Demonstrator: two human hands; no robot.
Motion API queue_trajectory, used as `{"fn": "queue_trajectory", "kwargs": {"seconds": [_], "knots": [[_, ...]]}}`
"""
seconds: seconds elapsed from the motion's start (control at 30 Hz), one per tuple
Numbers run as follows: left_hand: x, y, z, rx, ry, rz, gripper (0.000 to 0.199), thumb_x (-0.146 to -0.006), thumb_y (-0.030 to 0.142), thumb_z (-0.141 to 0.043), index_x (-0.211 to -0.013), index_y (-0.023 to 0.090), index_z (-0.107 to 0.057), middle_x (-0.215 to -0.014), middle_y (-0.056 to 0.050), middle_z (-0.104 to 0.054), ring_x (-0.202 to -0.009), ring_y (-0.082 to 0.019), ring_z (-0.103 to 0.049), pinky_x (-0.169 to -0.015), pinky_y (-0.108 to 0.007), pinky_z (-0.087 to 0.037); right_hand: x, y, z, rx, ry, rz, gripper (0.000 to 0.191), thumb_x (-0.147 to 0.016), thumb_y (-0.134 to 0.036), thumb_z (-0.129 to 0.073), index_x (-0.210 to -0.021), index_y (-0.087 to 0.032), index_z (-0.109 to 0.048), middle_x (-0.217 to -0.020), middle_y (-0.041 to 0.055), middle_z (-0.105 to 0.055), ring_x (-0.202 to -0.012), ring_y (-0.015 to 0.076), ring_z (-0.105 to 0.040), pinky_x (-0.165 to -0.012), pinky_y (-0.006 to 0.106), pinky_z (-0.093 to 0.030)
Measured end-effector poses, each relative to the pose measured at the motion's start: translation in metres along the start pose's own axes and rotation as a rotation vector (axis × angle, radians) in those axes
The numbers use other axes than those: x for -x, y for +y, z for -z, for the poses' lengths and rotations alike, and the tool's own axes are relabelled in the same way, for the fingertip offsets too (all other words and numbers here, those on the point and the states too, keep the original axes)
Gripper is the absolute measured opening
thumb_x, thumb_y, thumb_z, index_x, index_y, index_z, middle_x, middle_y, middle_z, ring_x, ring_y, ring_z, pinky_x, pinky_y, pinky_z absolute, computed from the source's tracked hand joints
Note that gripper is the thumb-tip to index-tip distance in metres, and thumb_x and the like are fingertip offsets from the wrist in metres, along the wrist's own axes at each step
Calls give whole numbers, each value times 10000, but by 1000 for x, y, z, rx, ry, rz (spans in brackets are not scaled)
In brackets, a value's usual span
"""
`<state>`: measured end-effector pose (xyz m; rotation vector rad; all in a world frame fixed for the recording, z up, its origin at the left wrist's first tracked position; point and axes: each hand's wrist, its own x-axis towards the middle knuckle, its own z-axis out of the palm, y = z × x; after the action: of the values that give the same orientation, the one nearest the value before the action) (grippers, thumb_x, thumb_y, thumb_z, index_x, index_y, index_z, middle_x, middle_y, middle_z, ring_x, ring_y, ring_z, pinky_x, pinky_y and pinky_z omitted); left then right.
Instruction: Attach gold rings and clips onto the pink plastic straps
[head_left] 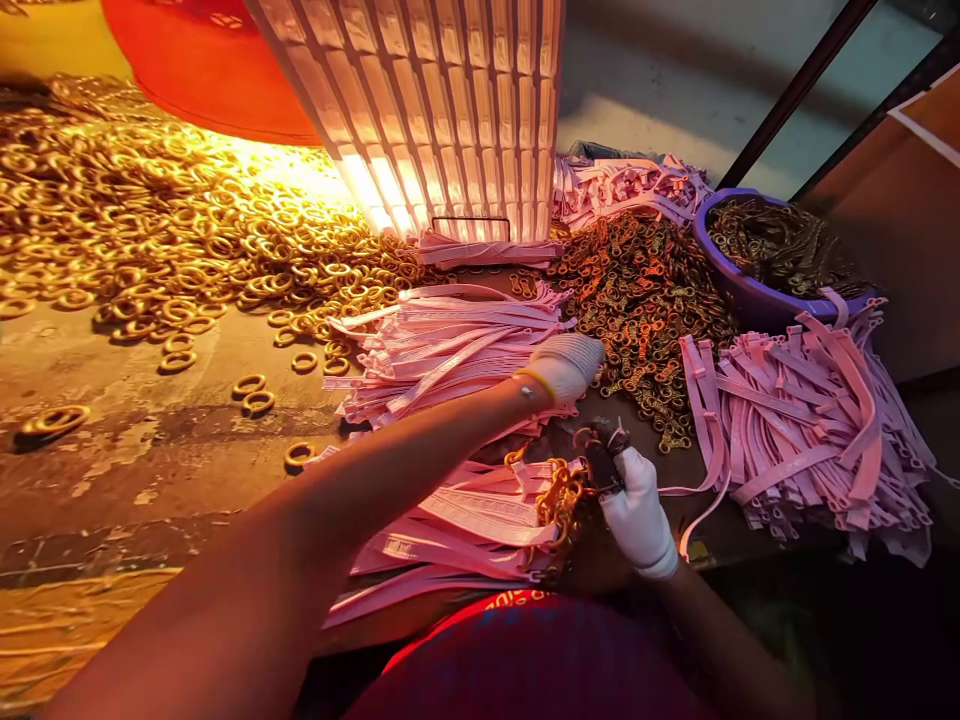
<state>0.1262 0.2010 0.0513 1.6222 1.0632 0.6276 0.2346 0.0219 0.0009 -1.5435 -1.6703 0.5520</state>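
Observation:
My left hand (566, 365), in a pale glove with a yellow cuff, reaches over the right end of a pile of pink straps (442, 345), beside a heap of small brass clasps (649, 300). Its fingers point away and are hidden. My right hand (637, 510), in a white glove, is closed round a dark object (604, 460) that I cannot make out. Just left of it, gold clasps (559, 500) lie at the ends of more pink straps (450, 510) near my lap.
Gold rings (225, 220) cover the table's (90, 420) back left. A ribbed white panel (450, 110) stands behind the straps. A purple basin (757, 295) of metal pieces and a large pink strap pile (817, 420) are on the right.

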Motion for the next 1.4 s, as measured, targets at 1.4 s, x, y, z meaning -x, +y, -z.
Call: {"fn": "queue_trajectory", "kwargs": {"seconds": [1.4], "knots": [[192, -65, 24, 71, 21, -108, 190, -871, 207, -578, -776, 182, -740, -695, -43, -717, -607, -163, -596, -607, -245, -425, -14, -49, -11, 909, -421, 753, 254, -1005, -139, -380, -879, -162, -599, -700, 72, -579, -610, 207, -460, -552, 357, -197]]}}
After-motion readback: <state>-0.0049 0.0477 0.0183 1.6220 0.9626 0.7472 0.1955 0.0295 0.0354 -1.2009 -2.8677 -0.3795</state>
